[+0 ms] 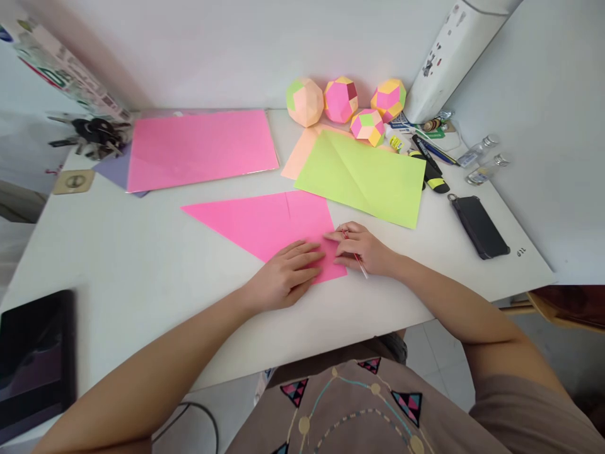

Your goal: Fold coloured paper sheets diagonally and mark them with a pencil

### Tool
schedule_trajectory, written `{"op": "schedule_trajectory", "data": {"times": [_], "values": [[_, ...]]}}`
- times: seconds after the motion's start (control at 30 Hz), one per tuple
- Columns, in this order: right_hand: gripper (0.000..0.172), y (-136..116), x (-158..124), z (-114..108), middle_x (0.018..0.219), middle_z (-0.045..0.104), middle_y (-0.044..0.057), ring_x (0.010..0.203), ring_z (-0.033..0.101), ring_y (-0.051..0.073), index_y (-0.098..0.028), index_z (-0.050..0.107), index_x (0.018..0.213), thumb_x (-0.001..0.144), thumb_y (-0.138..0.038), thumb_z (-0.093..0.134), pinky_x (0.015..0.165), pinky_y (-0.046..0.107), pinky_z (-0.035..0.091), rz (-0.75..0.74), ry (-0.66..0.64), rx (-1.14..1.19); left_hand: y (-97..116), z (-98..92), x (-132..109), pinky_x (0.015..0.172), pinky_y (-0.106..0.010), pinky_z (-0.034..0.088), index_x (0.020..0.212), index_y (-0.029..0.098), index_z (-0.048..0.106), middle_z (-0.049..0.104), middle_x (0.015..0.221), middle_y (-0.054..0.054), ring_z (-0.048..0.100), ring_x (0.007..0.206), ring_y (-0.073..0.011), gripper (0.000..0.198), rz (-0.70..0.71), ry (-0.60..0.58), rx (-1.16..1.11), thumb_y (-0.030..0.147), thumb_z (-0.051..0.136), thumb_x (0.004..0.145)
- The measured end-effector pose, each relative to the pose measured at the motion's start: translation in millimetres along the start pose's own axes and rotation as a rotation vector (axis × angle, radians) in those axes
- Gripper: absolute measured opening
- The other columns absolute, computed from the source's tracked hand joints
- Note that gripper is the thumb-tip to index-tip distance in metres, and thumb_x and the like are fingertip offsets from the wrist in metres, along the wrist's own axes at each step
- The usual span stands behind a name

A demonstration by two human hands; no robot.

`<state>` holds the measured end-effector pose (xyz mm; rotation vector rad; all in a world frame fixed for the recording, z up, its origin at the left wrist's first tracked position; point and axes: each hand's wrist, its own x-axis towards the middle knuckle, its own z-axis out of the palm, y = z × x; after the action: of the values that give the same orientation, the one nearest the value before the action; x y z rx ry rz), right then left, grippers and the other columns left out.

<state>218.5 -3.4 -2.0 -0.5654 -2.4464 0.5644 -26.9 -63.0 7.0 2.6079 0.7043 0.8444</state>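
Note:
A bright pink sheet of paper (pixel 250 217), folded to a slanted, pointed shape, lies on the white table in front of me. A short crease line shows near its upper edge. My left hand (pixel 293 274) rests flat on the paper's lower part, fingers stretched to the right. At the paper's right edge is my right hand (pixel 363 249), its fingertips touching the sheet. Between its curled fingers sits a thin white-and-red pen-like stick (pixel 361 265), slanting down to the right; its exact kind is unclear.
Behind lie a green sheet (pixel 368 176) and a pink paper stack (pixel 203 150). Several paper balls (pixel 341 99) stand by the wall. A black phone (pixel 479 226), small bottles (pixel 486 169) and a cutter (pixel 432 173) are at right, a tablet (pixel 38 362) and keys (pixel 97 137) at left.

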Motion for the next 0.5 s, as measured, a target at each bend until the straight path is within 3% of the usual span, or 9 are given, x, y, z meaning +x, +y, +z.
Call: {"op": "schedule_trajectory", "data": {"times": [0.33,0.5], "values": [[0.017,-2.9,2.2,-9.4,0.115,0.066,0.008,0.106,0.049,0.022,-0.021,0.060,0.076,0.087,-0.033,0.060,0.096,0.045,0.047,0.068,-0.105,0.034,1.3,2.0,-1.4,0.107,-0.054,0.038,0.111,0.010,0.062,0.062,0.124,-0.017,0.047,0.129,-0.0279,0.025,0.030,-0.020,0.073,0.010,0.050,0.090],[0.019,-1.5,-0.1,-10.3,0.126,0.060,0.012,0.113,0.048,0.024,-0.019,0.058,0.084,0.085,-0.037,0.063,0.097,0.047,0.047,0.091,-0.079,0.035,3.9,-0.3,0.0,0.109,-0.057,0.034,0.113,0.012,0.062,0.063,0.123,-0.015,0.047,0.129,-0.0290,0.025,0.044,-0.087,0.079,0.016,0.053,0.090]]}}
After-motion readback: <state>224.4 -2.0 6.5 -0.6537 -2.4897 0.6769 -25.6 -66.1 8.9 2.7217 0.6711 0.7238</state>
